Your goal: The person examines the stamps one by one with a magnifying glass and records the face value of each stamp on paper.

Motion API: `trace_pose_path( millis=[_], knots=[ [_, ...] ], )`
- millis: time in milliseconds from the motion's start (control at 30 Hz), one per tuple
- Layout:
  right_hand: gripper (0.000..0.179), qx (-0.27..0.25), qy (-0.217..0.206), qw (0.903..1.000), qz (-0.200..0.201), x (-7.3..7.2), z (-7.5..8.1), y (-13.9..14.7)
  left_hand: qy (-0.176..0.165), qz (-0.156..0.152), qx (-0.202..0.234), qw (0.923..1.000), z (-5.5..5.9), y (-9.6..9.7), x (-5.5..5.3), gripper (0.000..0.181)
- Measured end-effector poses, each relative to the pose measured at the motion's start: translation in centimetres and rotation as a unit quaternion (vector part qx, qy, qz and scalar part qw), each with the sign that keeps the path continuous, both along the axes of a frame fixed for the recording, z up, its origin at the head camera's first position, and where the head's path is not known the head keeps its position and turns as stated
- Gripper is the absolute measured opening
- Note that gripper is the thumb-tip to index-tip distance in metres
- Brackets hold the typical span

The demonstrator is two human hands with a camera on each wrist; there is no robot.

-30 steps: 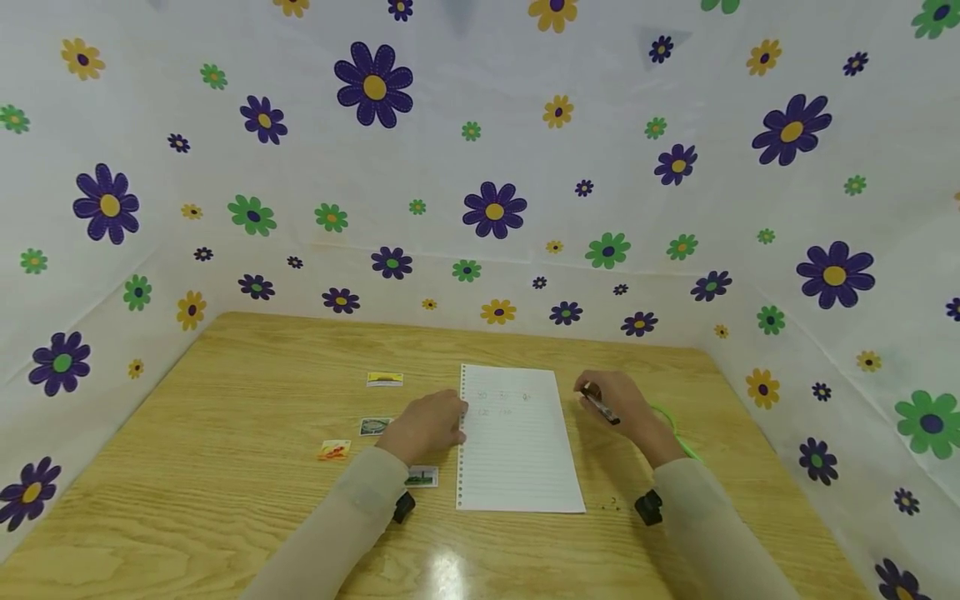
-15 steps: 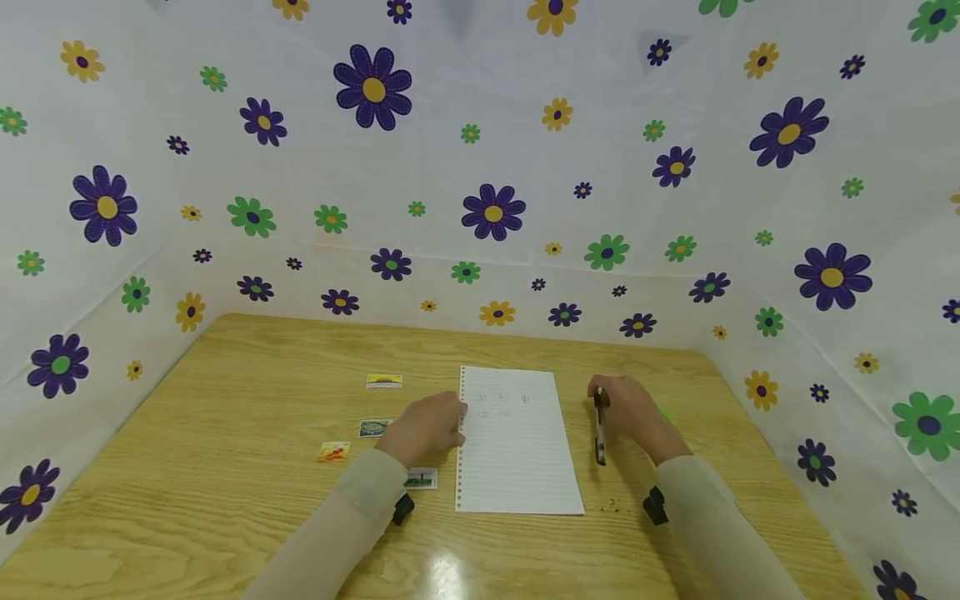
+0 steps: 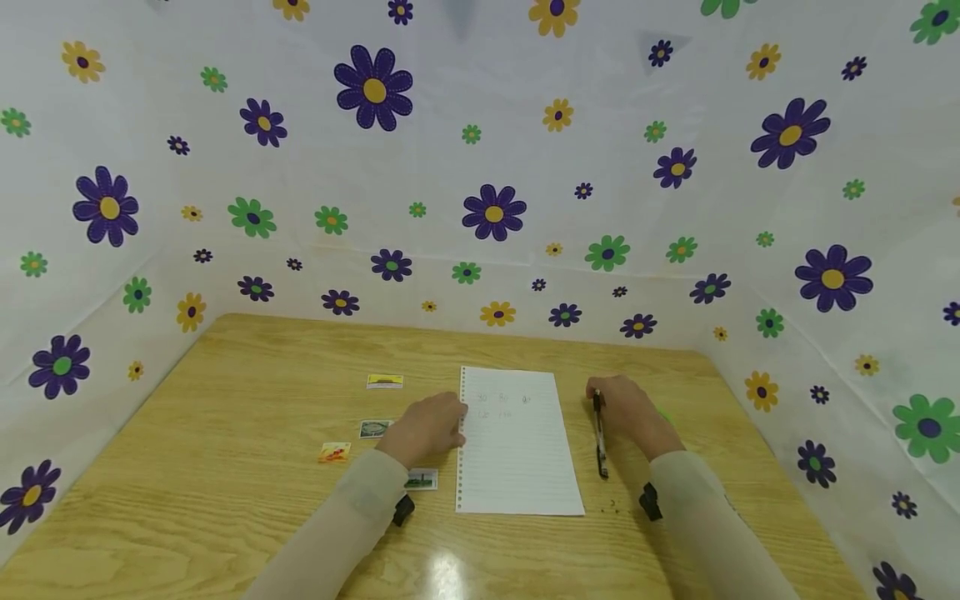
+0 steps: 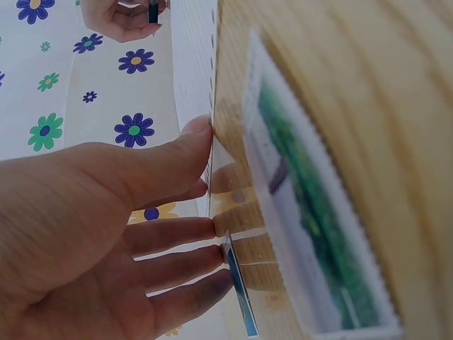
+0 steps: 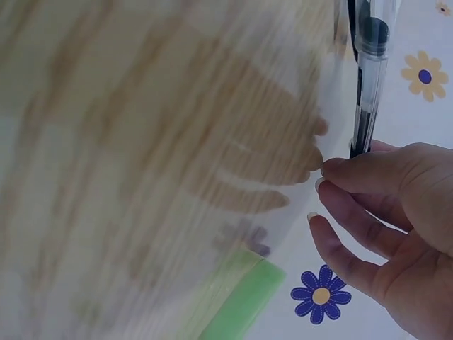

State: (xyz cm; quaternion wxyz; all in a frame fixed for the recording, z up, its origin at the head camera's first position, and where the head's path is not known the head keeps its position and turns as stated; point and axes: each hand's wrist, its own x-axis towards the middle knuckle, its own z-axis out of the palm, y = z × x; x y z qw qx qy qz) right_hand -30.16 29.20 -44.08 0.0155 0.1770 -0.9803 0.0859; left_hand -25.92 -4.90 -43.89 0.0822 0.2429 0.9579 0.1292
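A lined sheet of paper (image 3: 521,458) with punched holes along its left edge lies on the table, with faint handwritten numbers near its top. My left hand (image 3: 422,429) rests at that holed edge; in the left wrist view its thumb touches the paper's edge and its extended fingers (image 4: 173,234) touch down beside it. A perforated stamp (image 4: 311,205) with a green landscape lies next to this hand. Right of the sheet, my right hand (image 3: 628,412) pinches one end of a clear pen (image 3: 600,437) with dark ends. The pen points back toward me.
Several small stamps lie left of the paper, including a yellow one (image 3: 385,381) and an orange one (image 3: 333,452). A green object (image 5: 244,301) is partly hidden behind my right hand. Small dark crumbs (image 3: 611,506) lie by the sheet's lower right corner. Flowered cloth (image 3: 420,167) surrounds the table.
My right hand has shifted slightly right, and the pen has swung from slanting under the hand to pointing toward me. My left hand and the paper stay put.
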Motion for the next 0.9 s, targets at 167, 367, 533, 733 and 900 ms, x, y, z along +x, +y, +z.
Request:
trace_pose_path(
  millis=[167,367,533,733,900],
  knots=[
    [0.02,0.015,0.008,0.9998,0.01,0.09,-0.01,0.01,0.002,0.001,-0.001,1.0,-0.09,0.04,-0.08,0.025],
    [0.018,0.05,0.005,0.9987,-0.009,0.33,0.17,0.08,0.007,-0.001,-0.008,0.9999,-0.04,0.03,0.0,0.026],
    [0.021,0.07,0.014,0.9973,-0.014,0.29,0.29,0.22,0.005,-0.002,-0.007,1.0,0.01,0.03,-0.04,0.029],
    [0.02,0.069,0.003,0.9976,-0.002,0.16,0.31,0.47,0.006,-0.006,-0.011,0.9999,-0.12,0.11,-0.2,0.029],
    [0.023,0.051,-0.017,0.9985,0.012,0.11,0.32,0.64,0.007,-0.006,-0.013,0.9999,-0.21,0.13,-0.24,0.03]
  ],
)
